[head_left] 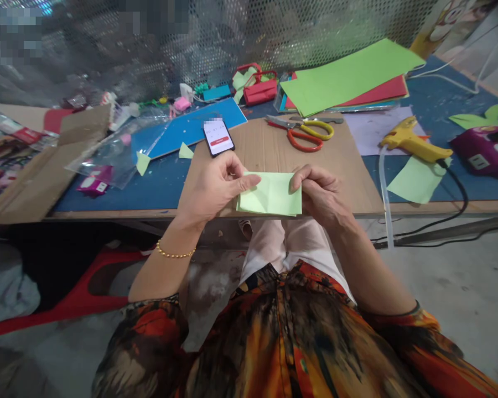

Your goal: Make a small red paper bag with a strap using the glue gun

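A folded piece of light green paper (269,194) is held up between my two hands, just over the table's front edge. My left hand (216,188) pinches its left end, thumb lying on the front face. At the right end my right hand (317,188) grips it with thumb and fingers; most of those fingers are hidden behind the paper. Creases run across the paper, and its lower edge shows more than one layer. Beneath and behind it lies a brown cardboard sheet (253,149).
Scissors (302,132) with red and yellow handles lie on the cardboard beside a phone (218,136). To the right rests a yellow glue gun (415,141) with a black cord. Green sheets (352,74) top a paper stack behind. Cardboard and a plastic bag (120,149) occupy the left.
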The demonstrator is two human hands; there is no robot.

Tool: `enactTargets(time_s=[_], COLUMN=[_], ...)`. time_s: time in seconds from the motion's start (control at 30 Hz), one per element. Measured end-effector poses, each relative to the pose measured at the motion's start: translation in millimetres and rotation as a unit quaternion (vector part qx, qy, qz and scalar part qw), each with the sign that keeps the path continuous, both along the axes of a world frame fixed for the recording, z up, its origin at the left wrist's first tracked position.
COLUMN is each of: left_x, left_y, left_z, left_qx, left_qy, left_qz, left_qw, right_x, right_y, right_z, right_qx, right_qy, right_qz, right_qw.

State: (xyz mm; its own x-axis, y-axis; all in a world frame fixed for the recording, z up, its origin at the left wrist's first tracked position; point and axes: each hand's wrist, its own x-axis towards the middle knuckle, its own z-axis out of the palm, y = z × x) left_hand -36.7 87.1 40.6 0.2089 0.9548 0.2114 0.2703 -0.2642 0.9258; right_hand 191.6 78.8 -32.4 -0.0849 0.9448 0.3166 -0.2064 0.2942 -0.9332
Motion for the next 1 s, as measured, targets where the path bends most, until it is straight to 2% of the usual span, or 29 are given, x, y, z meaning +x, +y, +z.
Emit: enactTargets(time_s=[0.07,0.2,0.27,0.43,0.6,0.67,0.8,1.0], left_x=[3.4,7.5,8.1,6.0,2.1,1.5,2.2,5.1], left_y=[1.3,5.2,6.9,8.0,4.1,2.7,0.9,-5.0], left_z=[3.3,15.6,19.8,17.0,9.4,6.4,2.2,4.6], left_qx=[0.006,-0.026,-0.057,-0.097,-0.061,-0.047,-0.021,0.001], left_qy=[0.024,0.135,0.166,0.154,0.120,0.116,0.118,0.117], left_qz=[-0.010,-0.110,-0.136,-0.114,-0.059,-0.047,-0.044,-0.049], left_qw=[1.000,0.984,0.975,0.977,0.989,0.991,0.992,0.992], right_x=[-0.2,0.4,1.8,4.7,-0.8,-5.8,-17.3,-24.5], right_y=[0.0,-1.1,-1.1,0.6,4.2,6.2,8.6,9.0], right_z=[3.3,11.8,14.8,16.5,16.3,17.0,18.3,18.9], right_qx=[0.025,0.072,0.092,0.080,-0.031,-0.052,-0.012,0.018], right_qy=[-0.026,-0.092,-0.111,-0.127,-0.033,-0.051,-0.128,-0.091], right_qz=[0.005,0.039,0.059,0.074,0.016,0.018,0.019,-0.021], right_qw=[0.999,0.992,0.988,0.986,0.999,0.997,0.992,0.995])
